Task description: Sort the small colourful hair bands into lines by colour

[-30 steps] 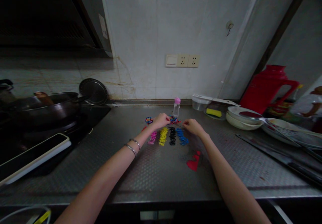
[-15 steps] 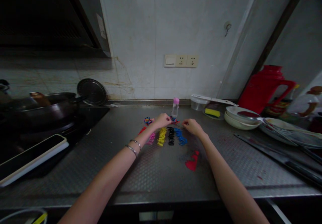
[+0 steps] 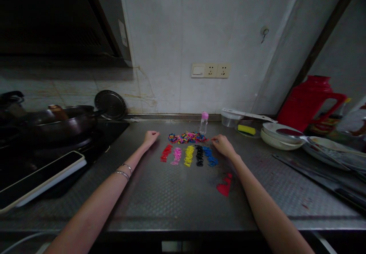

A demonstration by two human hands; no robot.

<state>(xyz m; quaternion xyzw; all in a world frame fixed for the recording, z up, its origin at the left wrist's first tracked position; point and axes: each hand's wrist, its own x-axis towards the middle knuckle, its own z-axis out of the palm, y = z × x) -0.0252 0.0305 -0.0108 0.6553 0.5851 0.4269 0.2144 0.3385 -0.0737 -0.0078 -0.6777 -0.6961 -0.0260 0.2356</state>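
My left hand (image 3: 151, 136) is held left of the sorted rows, fingers pinched together; whatever they may hold is too small to see. My right hand (image 3: 223, 146) is at the right end of a mixed heap of small coloured rubber bands (image 3: 187, 137), thumb and finger closed, with a bit of red at the tips. In front of the heap lie rows of bands: red (image 3: 166, 153), pink (image 3: 176, 156), yellow (image 3: 188, 156), black (image 3: 199, 155) and blue (image 3: 211, 156). Behind the heap stands a clear bottle with a pink cap (image 3: 204, 123).
Red heart-shaped pieces (image 3: 224, 186) lie on the metal counter (image 3: 160, 208) near my right forearm. To the right are a yellow sponge (image 3: 246, 130), stacked bowls (image 3: 276, 141), a long dark utensil (image 3: 309, 176) and a red thermos (image 3: 305, 105). A pan (image 3: 68, 122) and a phone (image 3: 42, 178) are left.
My left hand has moved left, away from the mixed heap, uncovering it and the red row. My right hand stays by the heap's right end. The view has shifted slightly left.
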